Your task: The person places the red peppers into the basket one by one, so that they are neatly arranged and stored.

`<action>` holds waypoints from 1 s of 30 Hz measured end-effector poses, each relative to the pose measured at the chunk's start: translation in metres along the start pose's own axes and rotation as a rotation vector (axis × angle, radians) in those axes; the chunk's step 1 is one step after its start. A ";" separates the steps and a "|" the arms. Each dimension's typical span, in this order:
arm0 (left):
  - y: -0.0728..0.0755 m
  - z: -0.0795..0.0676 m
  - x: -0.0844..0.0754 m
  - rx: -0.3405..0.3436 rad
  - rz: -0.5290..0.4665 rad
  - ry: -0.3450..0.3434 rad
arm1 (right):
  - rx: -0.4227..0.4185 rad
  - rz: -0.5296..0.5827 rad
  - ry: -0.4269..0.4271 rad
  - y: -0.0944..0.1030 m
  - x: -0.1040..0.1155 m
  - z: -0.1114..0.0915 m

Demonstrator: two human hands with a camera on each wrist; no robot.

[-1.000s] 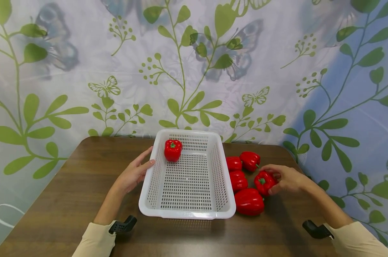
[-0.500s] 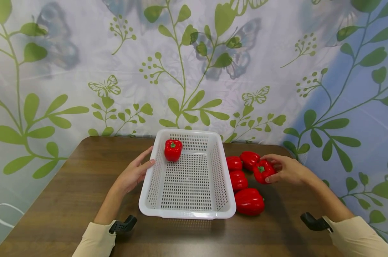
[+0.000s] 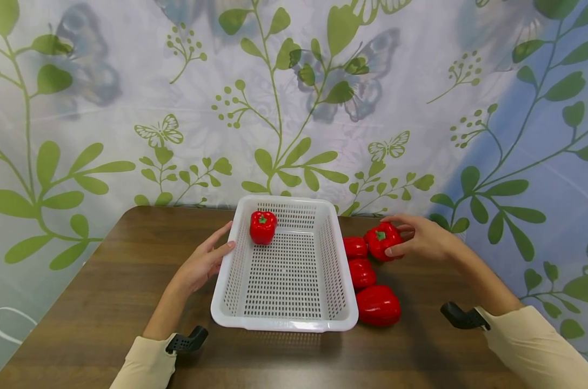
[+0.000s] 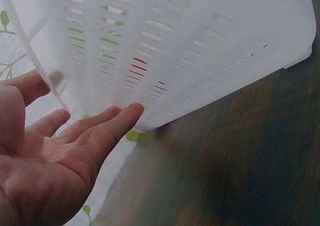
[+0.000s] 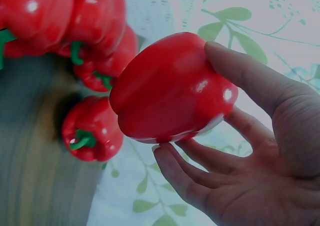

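Note:
My right hand (image 3: 422, 237) holds a red bell pepper (image 3: 382, 241) between thumb and fingers, right of the basket. In the right wrist view the held bell pepper (image 5: 172, 88) is raised, and another bell pepper (image 5: 95, 128) with a green stem sits on the table below it. My left hand (image 3: 204, 263) rests at the left side of the white perforated basket (image 3: 284, 324). Its thumb touches the rim, and in the left wrist view its fingers (image 4: 117, 126) stretch along the outer wall (image 4: 200, 51). One bell pepper (image 3: 262, 228) stands in the basket's back left corner.
Beside the basket's right wall lie more red bell peppers: one at the back (image 3: 355, 247), a middle pepper (image 3: 361, 273) and a front pepper (image 3: 378, 306). The brown wooden table (image 3: 104, 281) ends at the back against a leaf-patterned cloth (image 3: 177, 97).
My right hand has moved away from me and leftward with its bell pepper, which now covers the back right pepper in the head view. My left hand and the basket have not moved.

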State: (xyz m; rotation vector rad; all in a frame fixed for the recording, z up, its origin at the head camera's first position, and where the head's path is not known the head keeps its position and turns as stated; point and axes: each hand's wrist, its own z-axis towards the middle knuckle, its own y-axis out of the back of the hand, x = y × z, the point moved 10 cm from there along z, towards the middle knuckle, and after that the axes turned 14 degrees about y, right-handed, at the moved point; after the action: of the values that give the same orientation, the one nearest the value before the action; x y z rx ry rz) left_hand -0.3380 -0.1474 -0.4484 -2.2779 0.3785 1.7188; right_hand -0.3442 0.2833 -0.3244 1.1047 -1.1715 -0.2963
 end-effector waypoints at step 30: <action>0.000 0.000 0.000 -0.004 -0.018 0.019 | -0.091 0.001 0.001 0.000 0.062 0.063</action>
State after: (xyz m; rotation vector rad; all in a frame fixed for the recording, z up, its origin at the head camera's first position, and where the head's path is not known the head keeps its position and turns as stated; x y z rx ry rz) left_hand -0.3383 -0.1472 -0.4487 -2.2955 0.3580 1.6920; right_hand -0.3718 0.2062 -0.2902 1.0247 -1.1466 -0.3455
